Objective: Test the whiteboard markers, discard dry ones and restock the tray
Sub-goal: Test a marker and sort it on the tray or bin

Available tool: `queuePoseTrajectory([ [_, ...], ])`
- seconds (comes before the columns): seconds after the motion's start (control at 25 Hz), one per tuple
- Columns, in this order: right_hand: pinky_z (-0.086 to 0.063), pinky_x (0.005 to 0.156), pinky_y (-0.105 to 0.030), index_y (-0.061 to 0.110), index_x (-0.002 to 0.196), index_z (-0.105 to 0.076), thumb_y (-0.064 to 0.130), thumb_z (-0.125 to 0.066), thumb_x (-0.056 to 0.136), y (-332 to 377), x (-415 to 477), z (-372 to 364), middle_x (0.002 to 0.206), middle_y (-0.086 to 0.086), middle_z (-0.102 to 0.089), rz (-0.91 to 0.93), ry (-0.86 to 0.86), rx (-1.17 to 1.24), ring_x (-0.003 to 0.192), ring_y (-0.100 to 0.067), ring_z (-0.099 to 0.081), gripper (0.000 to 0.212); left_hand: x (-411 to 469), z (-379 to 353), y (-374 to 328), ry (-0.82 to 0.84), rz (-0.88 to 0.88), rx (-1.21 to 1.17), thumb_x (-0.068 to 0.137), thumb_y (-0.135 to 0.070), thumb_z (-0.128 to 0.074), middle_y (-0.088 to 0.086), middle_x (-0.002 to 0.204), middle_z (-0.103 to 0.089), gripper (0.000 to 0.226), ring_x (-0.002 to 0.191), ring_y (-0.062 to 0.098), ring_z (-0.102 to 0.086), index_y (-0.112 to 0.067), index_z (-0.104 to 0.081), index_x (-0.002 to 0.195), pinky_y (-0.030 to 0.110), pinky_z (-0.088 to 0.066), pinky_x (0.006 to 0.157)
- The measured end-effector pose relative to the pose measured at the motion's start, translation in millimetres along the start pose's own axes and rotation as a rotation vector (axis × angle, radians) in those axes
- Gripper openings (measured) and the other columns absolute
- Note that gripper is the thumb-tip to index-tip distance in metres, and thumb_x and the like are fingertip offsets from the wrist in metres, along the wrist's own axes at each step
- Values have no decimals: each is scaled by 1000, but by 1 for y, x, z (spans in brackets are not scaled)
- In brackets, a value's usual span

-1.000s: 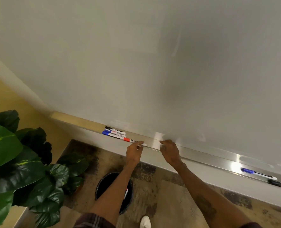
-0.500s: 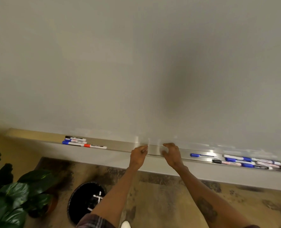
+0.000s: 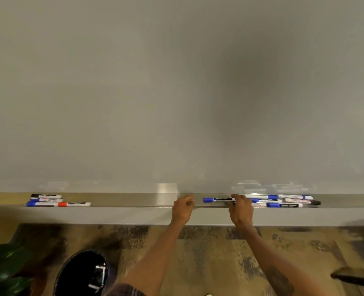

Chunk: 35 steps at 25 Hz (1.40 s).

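The tray (image 3: 134,202) runs straight across: four markers (image 3: 57,201) out at 9 o'clock, a bigger pile (image 3: 283,201) at 3. Now the left hand (image 3: 183,207) sits curled on the lip with nothing seen in it, and the right hand (image 3: 240,210) curls over a blue-capped marker (image 3: 217,199), though I can't tell if it's gripping. At 7 o'clock, the bin (image 3: 76,265) holds pale sticks.

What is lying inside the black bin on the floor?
A few white marker-like pieces show inside the black bin; its dark bottom hides the rest.

I can read no text: label print on the markers (image 3: 283,205) is too blurred.
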State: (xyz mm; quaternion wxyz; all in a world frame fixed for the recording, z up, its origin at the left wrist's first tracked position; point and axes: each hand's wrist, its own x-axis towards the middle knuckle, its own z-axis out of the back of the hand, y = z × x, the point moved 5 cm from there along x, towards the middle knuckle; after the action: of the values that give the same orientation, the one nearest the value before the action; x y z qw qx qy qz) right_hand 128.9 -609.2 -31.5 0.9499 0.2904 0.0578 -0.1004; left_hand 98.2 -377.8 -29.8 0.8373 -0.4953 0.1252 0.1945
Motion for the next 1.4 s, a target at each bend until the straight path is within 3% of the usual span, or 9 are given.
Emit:
queuePoseTrajectory([
  [0.16, -47, 96, -44, 8, 127, -60, 16, -57, 97, -21, 10, 3, 120, -15, -65, -36, 10, 3, 114, -33, -53, 32, 5, -33, -4, 35, 47, 15, 96, -12, -54, 4, 79, -60, 18, 76, 18, -52, -13, -62, 81, 21, -37, 61],
  [0.36, -52, 90, -41, 10, 121, -62, 17, -59, 95, -25, 15, -6, 111, -12, -67, -24, 36, 55, 104, -28, -57, 27, 9, -55, -4, 68, 67, -61, 97, -14, -55, 5, 92, -67, 19, 87, 23, -64, -26, -65, 88, 40, -56, 82],
  [0.52, -53, 94, -46, 9, 124, -62, 13, -60, 95, -25, 20, -9, 113, -13, -67, -44, 58, 130, 108, -31, -58, 30, 9, -59, -10, 27, 110, -217, 98, -7, -55, 2, 98, -63, 25, 90, 24, -64, -20, -65, 116, 33, -55, 79],
  [0.64, -50, 101, -47, 10, 127, -61, 13, -57, 97, -16, 15, -9, 123, -14, -64, -43, 41, 178, 116, -32, -56, 30, 7, -55, -5, -25, 130, -303, 96, -7, -58, 0, 100, -64, 23, 96, 25, -66, -20, -67, 113, 30, -55, 83],
  [0.8, -45, 104, -42, 11, 130, -59, 9, -56, 97, 7, -1, -9, 135, -13, -55, 22, 17, 181, 123, -30, -51, 33, 0, -28, 0, -136, 170, -522, 92, -7, -66, 3, 113, -69, 31, 103, 22, -68, -10, -67, 123, 37, -56, 96],
  [1.0, -48, 92, -32, 12, 124, -64, 13, -63, 94, 48, -26, -21, 123, -11, -59, 71, 48, 221, 106, -24, -58, 30, -4, 21, -7, -163, 165, -766, 95, -6, -62, 10, 110, -68, 23, 99, 22, -67, -6, -69, 116, 23, -60, 81],
  [1.12, -48, 87, -34, 18, 117, -68, 29, -62, 95, 77, -46, -29, 114, -6, -62, 156, 53, 169, 103, -23, -59, 25, -13, 54, -10, -148, 109, -773, 99, -8, -57, 12, 107, -69, 19, 99, 23, -68, -6, -66, 115, 19, -59, 74],
  [1.24, -37, 95, -41, 29, 121, -65, 49, -46, 99, 119, -63, -37, 119, 4, -61, 229, 32, 41, 112, -19, -56, 35, -26, 89, -16, -131, 2, -722, 100, -10, -55, 11, 105, -71, 16, 96, 22, -68, -10, -66, 112, 21, -59, 75],
  [1.4, -45, 92, -33, 24, 125, -61, 44, -41, 102, 198, -82, -38, 117, 3, -68, 362, 43, 187, 104, -18, -64, 37, -33, 124, -22, -97, -84, -684, 100, -13, -54, 6, 109, -72, 19, 102, 22, -69, -14, -68, 114, 33, -58, 91],
])
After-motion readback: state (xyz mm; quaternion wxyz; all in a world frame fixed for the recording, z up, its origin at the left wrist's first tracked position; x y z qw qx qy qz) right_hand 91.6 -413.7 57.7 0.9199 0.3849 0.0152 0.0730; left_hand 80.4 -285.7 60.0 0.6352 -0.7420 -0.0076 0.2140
